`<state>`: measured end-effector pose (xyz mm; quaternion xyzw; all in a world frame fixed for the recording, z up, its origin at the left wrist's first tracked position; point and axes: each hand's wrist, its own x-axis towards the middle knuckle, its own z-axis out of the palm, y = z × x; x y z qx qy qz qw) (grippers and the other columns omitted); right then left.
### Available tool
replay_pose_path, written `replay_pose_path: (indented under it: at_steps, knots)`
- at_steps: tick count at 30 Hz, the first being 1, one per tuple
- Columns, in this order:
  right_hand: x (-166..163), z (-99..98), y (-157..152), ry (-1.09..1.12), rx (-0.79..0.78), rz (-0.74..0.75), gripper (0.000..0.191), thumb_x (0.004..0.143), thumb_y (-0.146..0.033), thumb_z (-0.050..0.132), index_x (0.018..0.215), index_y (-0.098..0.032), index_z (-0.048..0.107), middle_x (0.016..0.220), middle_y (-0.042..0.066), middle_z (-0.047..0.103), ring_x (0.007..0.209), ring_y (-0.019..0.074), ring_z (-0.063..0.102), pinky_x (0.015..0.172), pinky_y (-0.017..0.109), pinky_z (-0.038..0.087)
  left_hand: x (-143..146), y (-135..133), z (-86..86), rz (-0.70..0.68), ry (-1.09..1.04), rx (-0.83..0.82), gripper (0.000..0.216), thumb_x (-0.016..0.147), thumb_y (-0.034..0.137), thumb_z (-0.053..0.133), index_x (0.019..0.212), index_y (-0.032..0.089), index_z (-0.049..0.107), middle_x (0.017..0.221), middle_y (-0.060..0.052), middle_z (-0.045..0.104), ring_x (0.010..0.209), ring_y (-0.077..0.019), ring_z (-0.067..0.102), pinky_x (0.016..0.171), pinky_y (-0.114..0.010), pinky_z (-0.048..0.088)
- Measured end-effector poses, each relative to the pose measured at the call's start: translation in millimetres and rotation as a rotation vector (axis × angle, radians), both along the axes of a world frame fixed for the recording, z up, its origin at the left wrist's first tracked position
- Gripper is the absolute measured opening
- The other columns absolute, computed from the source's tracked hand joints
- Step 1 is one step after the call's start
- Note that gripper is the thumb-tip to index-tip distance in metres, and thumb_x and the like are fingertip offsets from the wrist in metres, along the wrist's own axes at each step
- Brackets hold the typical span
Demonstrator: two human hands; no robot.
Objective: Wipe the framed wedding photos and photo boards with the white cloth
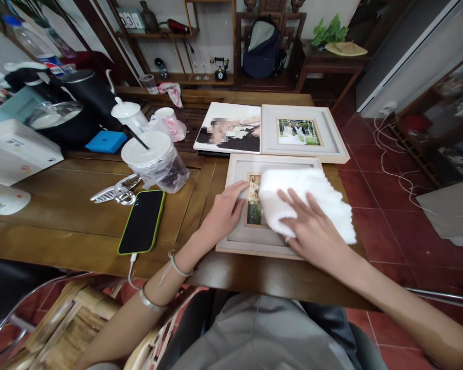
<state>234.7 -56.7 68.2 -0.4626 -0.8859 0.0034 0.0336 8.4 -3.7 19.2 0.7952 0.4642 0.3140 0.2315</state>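
A wooden picture frame (231, 236) with a pale mat and a small photo lies flat near the table's front edge. My left hand (226, 213) rests on its left side, open with the fingers stretched toward the photo. A white cloth (324, 198) covers the right part of the frame and hangs past its right side. My right hand (312, 228) lies flat on the cloth, open with fingers spread, pressing it against the frame. The cloth hides part of the photo.
Behind lie a second framed photo (299, 131) and a photo panel (231, 126). To the left are a charging phone (142, 222), metal scissors (118, 191), a bagged cup with a straw (150, 154), a blue box (106, 141) and a dark pot (59, 128).
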Motion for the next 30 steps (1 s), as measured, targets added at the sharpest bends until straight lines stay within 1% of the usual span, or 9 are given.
replay_pose_path:
  at_steps: [2,5,10,13,17,20,24,27,30]
  knots:
    - [3,-2.2,27,0.002,0.075,-0.055,0.027,0.073,-0.014,0.066,0.1,-0.015,0.07,0.155,0.014,0.027,0.141,0.0413,0.021,0.112,0.066,0.023,0,0,0.0,0.002,-0.002,-0.002,0.04,0.094,0.017,0.042,0.133,0.018,0.048,0.138,-0.012,0.054,0.131,-0.0233,0.048,0.111,-0.046,0.038]
    - [3,-3.2,66,0.016,0.195,-0.063,0.028,0.076,-0.012,0.063,0.103,-0.015,0.071,0.158,0.009,0.018,0.143,0.0424,0.008,0.112,0.069,0.015,0,0,0.3,0.007,0.001,-0.007,0.04,0.094,0.017,0.042,0.134,0.017,0.047,0.139,-0.013,0.054,0.131,-0.024,0.048,0.11,-0.047,0.037]
    - [0,-8.1,100,-0.002,0.173,-0.012,0.035,0.077,-0.012,0.059,0.111,-0.017,0.069,0.155,0.008,0.03,0.143,0.0419,0.01,0.11,0.073,0.014,-1,0,0.6,0.006,0.004,-0.01,0.041,0.093,0.017,0.043,0.134,0.018,0.046,0.139,-0.013,0.054,0.131,-0.0244,0.048,0.109,-0.047,0.039]
    - [-1,-7.5,88,-0.016,0.114,0.043,0.037,0.078,-0.013,0.057,0.114,-0.015,0.068,0.151,0.011,0.037,0.142,0.0405,0.018,0.11,0.07,0.017,-1,1,-0.2,0.005,0.006,0.004,0.04,0.093,0.016,0.043,0.133,0.015,0.047,0.137,-0.014,0.055,0.13,-0.0244,0.049,0.109,-0.047,0.04]
    - [0,4.1,40,-0.002,-0.028,0.146,0.037,0.075,-0.012,0.056,0.109,-0.016,0.07,0.148,0.011,0.042,0.141,0.0369,0.024,0.112,0.063,0.023,0,1,-0.9,0.009,0.006,0.01,0.04,0.094,0.017,0.043,0.133,0.016,0.047,0.137,-0.014,0.055,0.13,-0.0238,0.049,0.11,-0.046,0.039]
    - [4,22.7,-2,0.039,-0.141,0.222,0.037,0.07,-0.011,0.056,0.101,-0.024,0.072,0.146,0.006,0.045,0.14,0.0322,0.029,0.114,0.054,0.029,0,0,-0.6,0.009,0.016,0.001,0.04,0.094,0.017,0.043,0.134,0.015,0.047,0.138,-0.014,0.055,0.131,-0.0238,0.049,0.11,-0.046,0.038]
    - [12,52.1,-42,0.175,-0.137,0.269,0.033,0.064,-0.012,0.052,0.085,-0.032,0.069,0.139,-0.004,0.053,0.136,0.0195,0.038,0.113,0.031,0.036,0,0,-0.4,0.009,0.016,0.007,0.039,0.094,0.016,0.042,0.133,0.015,0.048,0.137,-0.014,0.055,0.131,-0.023,0.048,0.112,-0.045,0.037]
    - [13,59.7,-48,0.212,-0.139,0.269,0.036,0.061,-0.01,0.049,0.081,-0.032,0.068,0.135,-0.005,0.057,0.132,0.0158,0.044,0.111,0.024,0.038,0,0,-0.2,0.006,0.011,0.012,0.039,0.094,0.017,0.043,0.133,0.017,0.049,0.137,-0.013,0.055,0.131,-0.0231,0.048,0.111,-0.046,0.037]
    - [8,47.3,-32,0.149,-0.207,0.223,0.041,0.06,-0.006,0.05,0.087,-0.029,0.07,0.14,0.0,0.052,0.133,0.0224,0.042,0.111,0.037,0.04,1,0,0.4,0.006,0.007,0.004,0.04,0.094,0.017,0.043,0.133,0.017,0.049,0.137,-0.013,0.055,0.131,-0.0235,0.049,0.111,-0.046,0.038]
